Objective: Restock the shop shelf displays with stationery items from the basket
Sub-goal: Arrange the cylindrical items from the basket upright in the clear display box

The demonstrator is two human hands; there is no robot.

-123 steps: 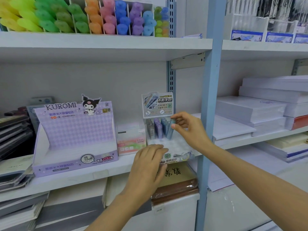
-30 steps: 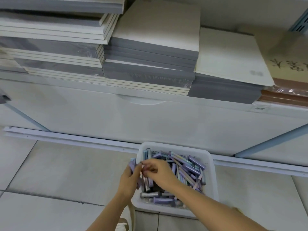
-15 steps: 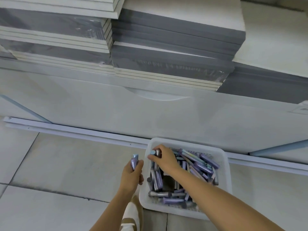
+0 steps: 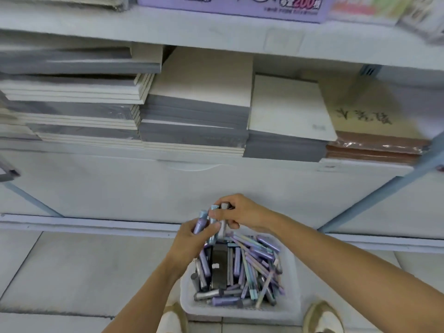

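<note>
A white basket (image 4: 292, 308) on the floor holds several purple, grey and pale-blue lead tubes and pens (image 4: 242, 267). Above its far edge my two hands meet. My left hand (image 4: 192, 239) grips a purple tube with a blue cap (image 4: 201, 222). My right hand (image 4: 236, 213) pinches two tubes (image 4: 219, 221), one blue-capped and one grey, right beside it. The bottom edge of the purple display box (image 4: 230, 8) shows on the shelf at the top.
Stacks of grey and cream notebooks (image 4: 197, 111) fill the lower shelf, with brown-wrapped pads (image 4: 374, 145) at right. A white cabinet front (image 4: 168, 188) stands behind the basket. Blue shelf struts (image 4: 384, 191) slant at both sides. My shoes (image 4: 322, 318) flank the basket.
Both hands have risen out of the basket and come together, each carrying tubes. The view has tilted up, bringing the upper shelf and display box edge into sight.
</note>
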